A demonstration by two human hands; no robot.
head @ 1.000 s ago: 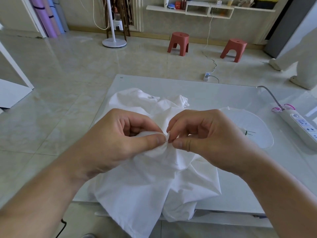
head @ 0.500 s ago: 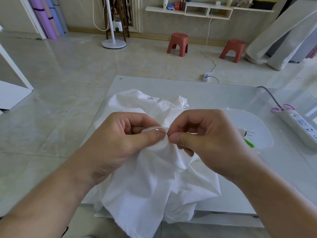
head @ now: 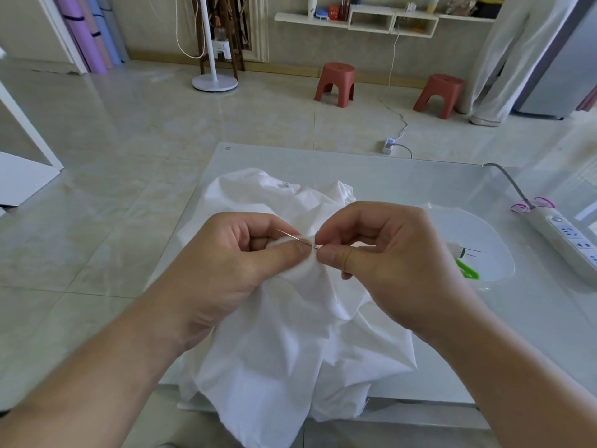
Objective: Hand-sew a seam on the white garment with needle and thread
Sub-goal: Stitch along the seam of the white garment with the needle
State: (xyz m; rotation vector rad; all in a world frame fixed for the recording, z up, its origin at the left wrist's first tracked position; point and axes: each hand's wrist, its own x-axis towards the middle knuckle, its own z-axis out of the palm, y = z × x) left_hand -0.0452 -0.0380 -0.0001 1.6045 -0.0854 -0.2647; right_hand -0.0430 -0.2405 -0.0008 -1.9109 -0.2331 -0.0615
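Garment (head: pixel 290 334), white, bunched at centre frame on the table (head: pixel 420 182). Left hand (head: pixel 226 270) pinches a fabric fold; right hand (head: pixel 387 260) grip closed on the needle (head: pixel 295 237), which is passing through that fold.

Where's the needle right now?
In the head view, the needle sits mid-frame, poking up-left out of the white garment, between the left hand and right hand thumbs.

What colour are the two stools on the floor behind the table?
Both stools are reddish-brown, seen clearest in the head view, the only one.
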